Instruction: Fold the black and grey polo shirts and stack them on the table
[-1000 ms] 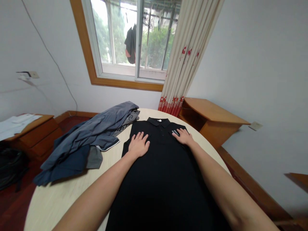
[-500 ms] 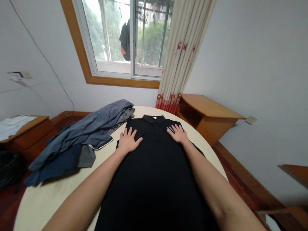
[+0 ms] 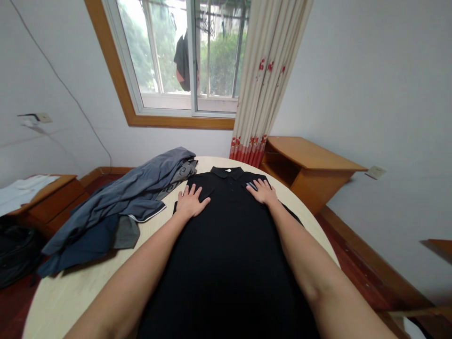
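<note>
A black polo shirt [image 3: 229, 235] lies flat on the round light-wood table [image 3: 67, 287], collar toward the window. My left hand [image 3: 191, 201] rests palm down on the shirt's left shoulder, fingers spread. My right hand [image 3: 262, 192] lies flat on the right shoulder, fingers stretched over a small striped patch. Both hands press on the cloth and hold nothing.
A heap of grey and navy clothes [image 3: 120, 207] covers the table's left part. A wooden cabinet [image 3: 310, 165] stands at the right by the curtain [image 3: 264, 80]. A low wooden stand [image 3: 42, 202] with white cloth is at the left; a dark bag [image 3: 16, 252] sits on the floor.
Both hands stay flat on the shirt's shoulders and have shifted only slightly. The view has drifted a little as my head moved.
</note>
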`<state>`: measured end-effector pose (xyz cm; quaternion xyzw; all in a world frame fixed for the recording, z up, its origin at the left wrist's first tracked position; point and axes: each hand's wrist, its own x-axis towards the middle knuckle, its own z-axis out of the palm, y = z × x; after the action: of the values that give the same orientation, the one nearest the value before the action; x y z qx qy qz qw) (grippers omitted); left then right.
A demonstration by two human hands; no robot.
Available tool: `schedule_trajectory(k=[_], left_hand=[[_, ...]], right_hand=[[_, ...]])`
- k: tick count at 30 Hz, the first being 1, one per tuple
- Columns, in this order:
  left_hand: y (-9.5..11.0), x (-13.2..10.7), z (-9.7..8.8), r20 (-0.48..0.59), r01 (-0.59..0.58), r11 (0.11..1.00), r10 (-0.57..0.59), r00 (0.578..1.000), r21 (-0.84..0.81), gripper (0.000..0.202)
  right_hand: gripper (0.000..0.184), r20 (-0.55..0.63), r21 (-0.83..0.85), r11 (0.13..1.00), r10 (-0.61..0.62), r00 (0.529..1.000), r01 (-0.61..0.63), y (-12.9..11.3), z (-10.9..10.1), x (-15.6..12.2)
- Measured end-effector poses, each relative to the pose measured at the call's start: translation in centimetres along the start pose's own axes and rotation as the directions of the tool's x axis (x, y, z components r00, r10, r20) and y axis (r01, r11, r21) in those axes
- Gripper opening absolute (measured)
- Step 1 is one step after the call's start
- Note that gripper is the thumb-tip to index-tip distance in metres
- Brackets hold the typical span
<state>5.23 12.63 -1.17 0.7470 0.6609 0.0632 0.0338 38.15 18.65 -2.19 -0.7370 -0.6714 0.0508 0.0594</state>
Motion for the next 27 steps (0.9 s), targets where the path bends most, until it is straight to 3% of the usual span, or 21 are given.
schedule_trajectory(k=[3, 5, 8, 10, 14, 18, 22, 27], left_hand=[[0.2, -0.3, 0.0, -0.031, -0.014, 1.0, 0.013, 0.999, -0.014, 0.08], [0.5, -0.9, -0.1, -0.136, -0.021, 1.0, 0.02, 0.99, -0.01, 0.073], [1.0, -2.4, -0.5, -0.344, -0.103, 0.995, 0.1, 0.934, 0.009, 0.056], [1.3, -3.8, -0.8, -0.385, -0.187, 0.982, 0.179, 0.905, 0.017, 0.049], [1.9, -7.7, -1.2, -0.303, -0.37, 0.929, 0.359, 0.883, 0.022, 0.043], [1.3, -12.1, -1.2, -0.153, -0.408, 0.91, 0.394, 0.906, -0.07, 0.043], [0.0, -15.6, -1.3, -0.032, -0.377, 0.918, 0.376, 0.926, -0.122, 0.055], [-0.3, -17.8, -1.4, -0.01, -0.378, 0.914, 0.381, 0.925, -0.145, 0.061]], right_hand=[[0.08, -0.022, -0.025, 1.0, -0.001, 1.0, 0.001, -0.7, -0.8, -0.8], [0.072, -0.123, -0.067, 0.998, -0.021, 0.992, 0.013, -2.1, -1.3, -2.1], [0.059, -0.302, -0.086, 0.993, -0.104, 0.948, 0.082, -5.3, -1.5, -5.3], [0.055, -0.341, -0.049, 0.989, -0.148, 0.928, 0.139, -7.7, -1.1, -8.1], [0.05, -0.308, 0.023, 0.956, -0.273, 0.911, 0.294, -10.8, 0.4, -14.0], [0.045, -0.252, 0.117, 0.922, -0.333, 0.909, 0.37, -10.2, 0.5, -18.1], [0.042, -0.245, 0.155, 0.894, -0.376, 0.894, 0.419, -8.1, -0.3, -19.7], [0.041, -0.281, 0.163, 0.9, -0.349, 0.894, 0.403, -6.7, -0.5, -20.4]])
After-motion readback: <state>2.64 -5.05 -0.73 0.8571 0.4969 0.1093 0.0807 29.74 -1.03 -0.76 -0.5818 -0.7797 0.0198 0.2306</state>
